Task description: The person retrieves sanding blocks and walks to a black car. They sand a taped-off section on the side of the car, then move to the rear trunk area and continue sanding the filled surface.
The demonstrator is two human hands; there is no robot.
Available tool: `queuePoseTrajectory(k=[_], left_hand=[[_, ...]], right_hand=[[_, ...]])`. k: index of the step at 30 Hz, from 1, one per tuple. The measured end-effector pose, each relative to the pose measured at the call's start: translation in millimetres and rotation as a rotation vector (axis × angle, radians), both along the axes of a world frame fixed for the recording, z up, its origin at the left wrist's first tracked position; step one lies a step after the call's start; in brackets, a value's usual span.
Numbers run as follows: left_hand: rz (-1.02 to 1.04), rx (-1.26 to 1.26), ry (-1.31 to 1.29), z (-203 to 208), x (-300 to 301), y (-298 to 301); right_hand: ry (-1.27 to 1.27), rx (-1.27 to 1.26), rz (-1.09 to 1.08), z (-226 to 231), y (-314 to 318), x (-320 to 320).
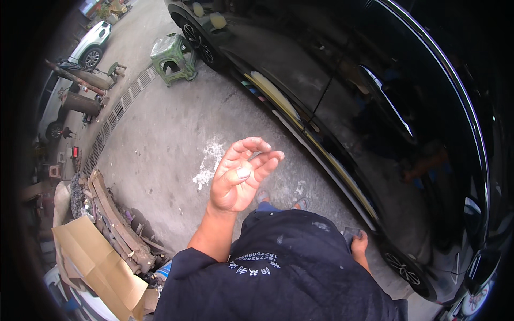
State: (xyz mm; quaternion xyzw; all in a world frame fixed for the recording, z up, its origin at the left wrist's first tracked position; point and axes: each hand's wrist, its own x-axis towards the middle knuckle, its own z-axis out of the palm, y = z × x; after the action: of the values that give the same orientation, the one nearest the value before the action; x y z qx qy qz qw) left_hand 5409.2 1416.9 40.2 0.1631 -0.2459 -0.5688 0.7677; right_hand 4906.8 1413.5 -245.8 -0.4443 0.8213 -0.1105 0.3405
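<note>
My left hand [240, 174] is raised in front of my body, palm up, its fingers loosely curled and apart with nothing in them. Down at my right side, near the black car [342, 69], my right hand [360, 244] grips a dark grey flat piece [350, 234]; its exact kind is hard to make out. Along the car's lower side runs a sill [326, 150] with dull, yellowish patches. Neither hand visibly touches the car.
A worn green stool [174, 58] stands by the car's far wheel [199, 45]. A drain grate [119, 109] crosses the concrete floor on the left. Cardboard [96, 262] and scrap parts [120, 224] are piled at lower left. A white car [96, 40] is parked farther off.
</note>
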Motion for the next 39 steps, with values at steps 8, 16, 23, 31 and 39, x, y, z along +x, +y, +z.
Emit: queuePoseTrajectory(k=[8,16,23,31,39], left_hand=[[0.086,0.052,-0.087,-4,-7,-8],[0.18,0.323,-0.259,-16,-21,-12],[0.189,0.509,-0.464,-45,-26,-28],[0.069,0.888,-0.835,-143,-15,-37],[0.006,1.223,-1.266,-306,-15,59]], right_hand=[[-0.005,0.014,0.024,-23,-2,-8],[0.048,0.046,-0.008,-32,-4,-16],[0.011,-0.039,-0.013,-14,-15,1],[0.025,0.048,-0.107,-35,4,-11],[-0.006,0.061,-0.11,-56,15,-44]])
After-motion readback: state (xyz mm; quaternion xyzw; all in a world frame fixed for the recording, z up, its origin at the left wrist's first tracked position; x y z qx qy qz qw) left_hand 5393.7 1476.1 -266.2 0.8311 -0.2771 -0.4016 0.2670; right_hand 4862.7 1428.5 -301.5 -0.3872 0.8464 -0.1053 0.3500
